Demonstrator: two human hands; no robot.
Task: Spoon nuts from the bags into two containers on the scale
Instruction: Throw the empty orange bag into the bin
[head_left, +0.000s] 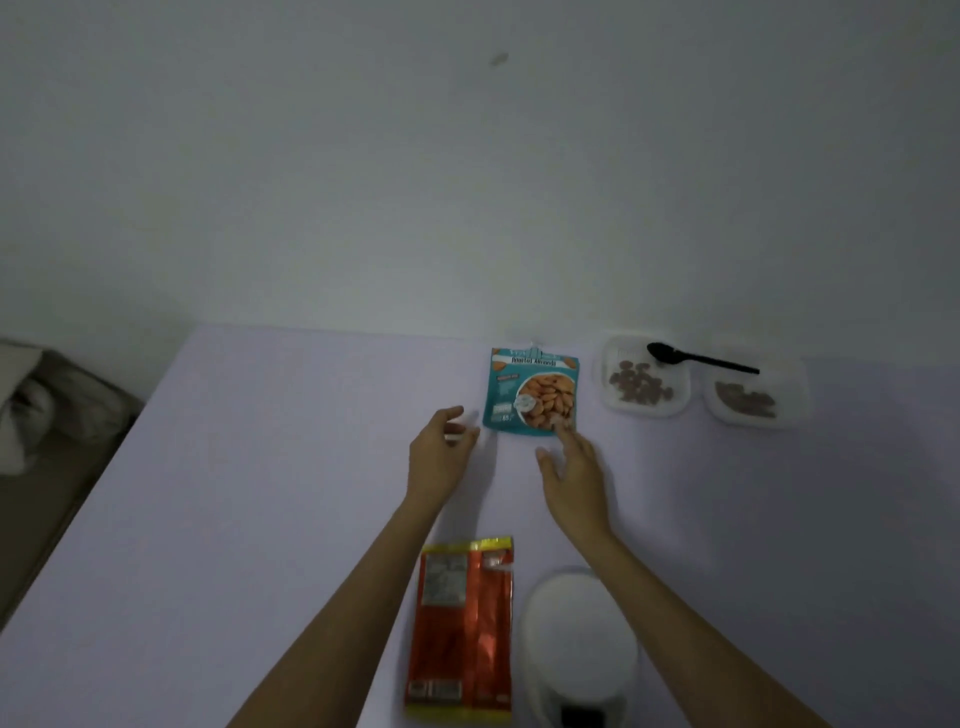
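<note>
**Both containers hold nuts, neither sits on the scale**

Nearer the person than the almond bag (524, 395) and slightly left of it, an orange foil bag (465, 629) lies flat on the desk (260, 493). Just left of the almond bag's lower corner, the left grip (439, 452) hovers with its fingers apart and loosely curved, holding nothing. The almond bag itself stands upright near the far edge of the desk. At its lower right corner the right grip (574, 470) reaches in with fingers spread and straight, and one fingertip seems to touch the bag. It clasps nothing.

Nearer than the almond bag and a little to its right, the white scale (576, 629) carries nothing on its platform. Right of the almond bag sit the first container (647, 411) and, further right, the second container (789, 395). Each has a layer of brown nuts (641, 387) in it. A black spoon (701, 359) lies across both.

My judgement is that the spooning is largely done. The containers being off the scale suggests that the weighing is either over or not begun. The hands look set to deal with the almond bag.
</note>
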